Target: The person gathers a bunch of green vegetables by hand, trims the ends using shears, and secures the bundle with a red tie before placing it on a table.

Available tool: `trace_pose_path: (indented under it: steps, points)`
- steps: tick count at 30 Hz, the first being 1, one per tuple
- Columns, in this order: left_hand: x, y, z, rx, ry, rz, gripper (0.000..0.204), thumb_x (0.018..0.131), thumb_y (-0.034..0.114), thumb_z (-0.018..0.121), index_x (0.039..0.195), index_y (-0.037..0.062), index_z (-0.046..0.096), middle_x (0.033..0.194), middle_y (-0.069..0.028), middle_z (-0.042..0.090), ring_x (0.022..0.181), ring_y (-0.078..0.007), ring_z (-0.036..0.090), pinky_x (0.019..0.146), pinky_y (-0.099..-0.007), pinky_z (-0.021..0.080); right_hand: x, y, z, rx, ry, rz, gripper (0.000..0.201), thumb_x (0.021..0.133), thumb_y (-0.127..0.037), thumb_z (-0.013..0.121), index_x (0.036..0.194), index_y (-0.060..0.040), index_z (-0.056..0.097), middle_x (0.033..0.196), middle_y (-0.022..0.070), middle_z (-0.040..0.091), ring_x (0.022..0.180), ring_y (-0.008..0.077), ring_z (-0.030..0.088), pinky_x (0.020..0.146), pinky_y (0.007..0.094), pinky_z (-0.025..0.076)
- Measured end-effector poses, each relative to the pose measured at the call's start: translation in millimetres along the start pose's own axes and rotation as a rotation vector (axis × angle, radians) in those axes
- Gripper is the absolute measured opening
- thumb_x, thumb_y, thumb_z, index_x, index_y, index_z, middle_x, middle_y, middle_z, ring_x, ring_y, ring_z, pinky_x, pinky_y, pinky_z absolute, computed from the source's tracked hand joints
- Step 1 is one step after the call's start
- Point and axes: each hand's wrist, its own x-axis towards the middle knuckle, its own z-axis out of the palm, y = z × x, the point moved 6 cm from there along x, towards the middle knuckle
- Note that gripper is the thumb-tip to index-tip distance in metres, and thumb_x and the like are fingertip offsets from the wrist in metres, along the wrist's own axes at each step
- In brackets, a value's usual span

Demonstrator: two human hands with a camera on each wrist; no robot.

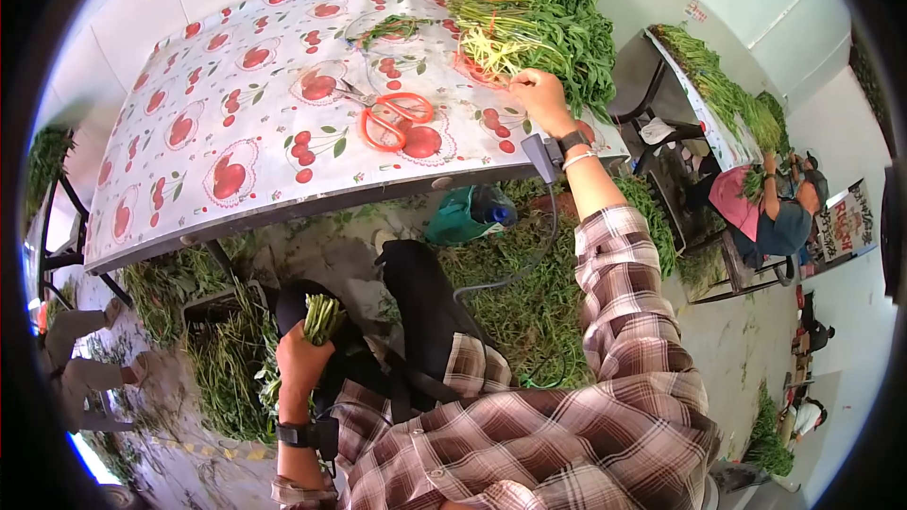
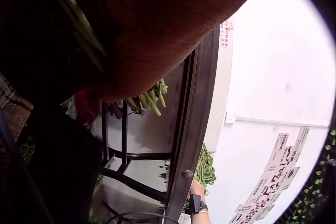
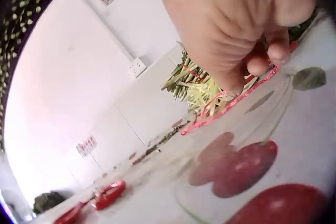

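My left grip (image 1: 302,361), at the lower left of the head view, is wrapped round a bundle of green stems (image 1: 323,317), cut ends upward, probably to keep them gathered in one hand. My right grip (image 1: 542,100), above and right of centre, pinches red string (image 3: 212,121) at the counter (image 1: 274,146), just beside the heaped greens (image 1: 543,0); it seems laid there for easy reach. The orange-handled scissors (image 1: 367,125) lie farther left, untouched, apparently kept handy
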Motion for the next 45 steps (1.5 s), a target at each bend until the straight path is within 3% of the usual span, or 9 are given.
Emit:
trace_pose_path:
  steps: [1,6,10,18,22,28,30,36,45]
  points:
    - [0.1,1.5,-0.9,0.004,-0.018,-0.011,0.029,0.061,0.019,0.066,0.085,0.0041,0.061,0.074,-0.0179,0.062,0.075,-0.0373,0.06,0.066,-0.0421,0.047,-5.8,-2.3,-2.5,0.2,-0.087,0.2,0.007,0.075,-0.009,0.063,0.075,-0.002,0.062,0.076,0.008,0.063,0.053,0.0116,0.057,0.046,0.0269,0.044]
    - [1.8,8.5,-0.9,0.011,-0.023,0.018,0.029,0.06,0.018,0.066,0.086,0.0042,0.061,0.075,-0.0178,0.062,0.075,-0.0368,0.06,0.067,-0.0413,0.047,-18.8,-15.2,-13.6,0.552,-0.05,0.305,0.011,0.084,-0.01,0.056,0.092,-0.003,0.055,0.07,0.0034,0.059,0.051,0.0095,0.053,0.043,0.0226,0.043]
    - [1.6,9.1,-0.9,0.015,-0.015,0.017,0.029,0.06,0.018,0.065,0.085,0.0041,0.06,0.075,-0.018,0.062,0.075,-0.0372,0.06,0.067,-0.0416,0.047,-16.8,1.3,-17.4,0.446,-0.045,0.259,0.014,0.082,-0.013,0.059,0.091,-0.0037,0.054,0.067,0.0015,0.054,0.052,0.0087,0.05,0.043,0.0223,0.041]
    - [1.7,-0.6,1.7,0.026,-0.022,-0.009,0.029,0.06,0.019,0.065,0.084,0.0037,0.06,0.076,-0.0187,0.062,0.075,-0.0378,0.059,0.067,-0.0421,0.047,-7.4,23.7,-6.8,-0.242,-0.099,0.074,0.03,0.068,-0.017,0.064,0.095,-0.0027,0.061,0.086,0.0147,0.065,0.078,0.0288,0.062,0.072,0.0328,0.047]
    - [1.5,-0.5,0.1,0.028,-0.003,-0.007,0.03,0.059,0.019,0.065,0.084,0.0038,0.06,0.076,-0.019,0.062,0.075,-0.0379,0.06,0.067,-0.0422,0.047,-3.1,25.3,-5.8,-0.305,-0.019,0.076,0.023,0.068,-0.019,0.064,0.086,-0.0038,0.064,0.079,0.0153,0.064,0.072,0.0299,0.061,0.067,0.0322,0.047]
    - [1.2,3.1,-1.9,0.015,-0.002,-0.001,0.03,0.06,0.019,0.065,0.085,0.0039,0.061,0.076,-0.0189,0.062,0.074,-0.0376,0.06,0.067,-0.0416,0.047,-9.3,29.1,-9.8,0.002,0.0,0.181,0.014,0.07,-0.013,0.065,0.078,-0.0019,0.066,0.065,0.0067,0.064,0.059,0.0146,0.058,0.054,0.0279,0.044]
    - [1.6,3.1,-1.6,-0.002,-0.007,0.001,0.029,0.06,0.019,0.065,0.085,0.0038,0.061,0.076,-0.0189,0.062,0.074,-0.0376,0.06,0.067,-0.0414,0.047,-15.5,23.5,-14.0,0.252,-0.056,0.351,0.011,0.074,-0.009,0.065,0.082,-0.0015,0.066,0.067,0.0002,0.061,0.057,0.0063,0.052,0.048,0.022,0.038]
    - [3.1,2.1,0.3,0.011,-0.021,0.005,0.03,0.06,0.018,0.065,0.085,0.0031,0.06,0.075,-0.0195,0.062,0.075,-0.0381,0.059,0.067,-0.0423,0.047,-18.5,6.6,-22.7,0.74,-0.126,0.382,0.015,0.081,-0.008,0.063,0.095,-0.0009,0.061,0.072,-0.0035,0.054,0.052,0.0026,0.039,0.045,0.0174,0.029]
    - [2.8,0.7,-0.6,0.028,-0.018,-0.005,0.032,0.06,0.017,0.066,0.089,0.0031,0.061,0.076,-0.0199,0.062,0.076,-0.0381,0.06,0.068,-0.0423,0.047,-21.1,-46.9,-26.6,1.189,-0.242,0.361,0.008,0.084,-0.005,0.057,0.09,-0.0006,0.058,0.057,-0.0062,0.037,0.046,0.0028,0.032,0.042,0.0166,0.024]
